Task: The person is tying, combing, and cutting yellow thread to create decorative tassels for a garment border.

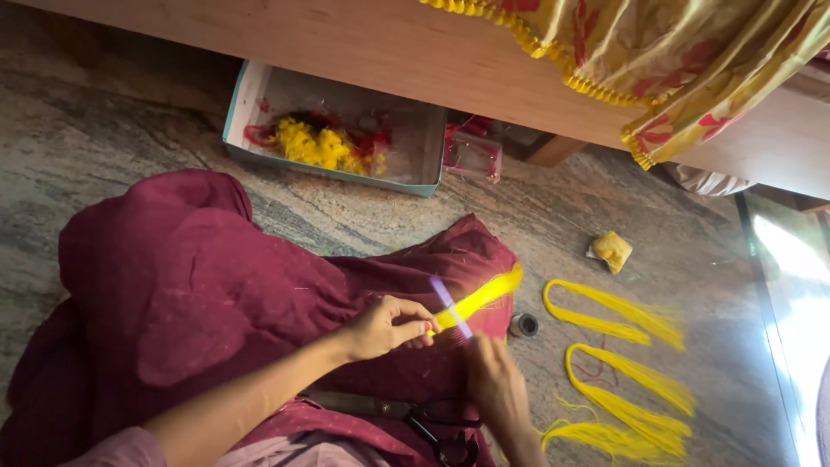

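My left hand (386, 327) pinches one end of a bundle of bright yellow thread (481, 297) that slants up to the right over my maroon-clothed lap. My right hand (493, 380) sits just below it, fingers closed on a thin pale strand or stick (450, 304) that crosses the bundle; it is blurred. Black-handled scissors (424, 417) lie on my lap beneath both hands.
Several looped yellow thread bundles (627, 363) lie on the stone floor at right, beside a small dark spool (523, 325) and a yellow wad (612, 250). A shallow box (415, 143) with yellow and red scraps sits under a wooden bed edge (389, 43); patterned cloth (683, 60) hangs down.
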